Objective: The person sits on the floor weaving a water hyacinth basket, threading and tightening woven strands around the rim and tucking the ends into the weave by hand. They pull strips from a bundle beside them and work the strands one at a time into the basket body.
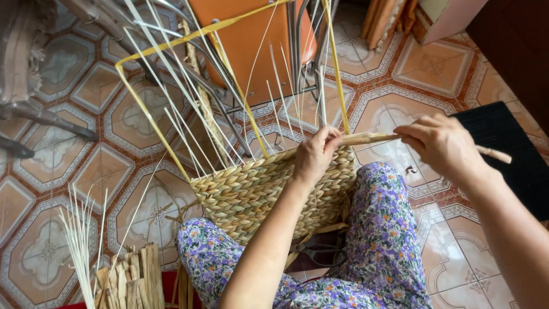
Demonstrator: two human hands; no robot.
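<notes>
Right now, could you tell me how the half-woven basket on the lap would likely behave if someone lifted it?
The half-woven basket is probably light for its size, being plaited from dried fibre. Its woven wall looks fairly firm, yet the thin pale stakes rising from it would likely flex and sway. The loose strand held between the left hand and right hand would probably flop and could unravel.

Crowded above the basket, open at the sides

Stakes and chair block beyond the basket; bare floor lies left, mat right.
</notes>
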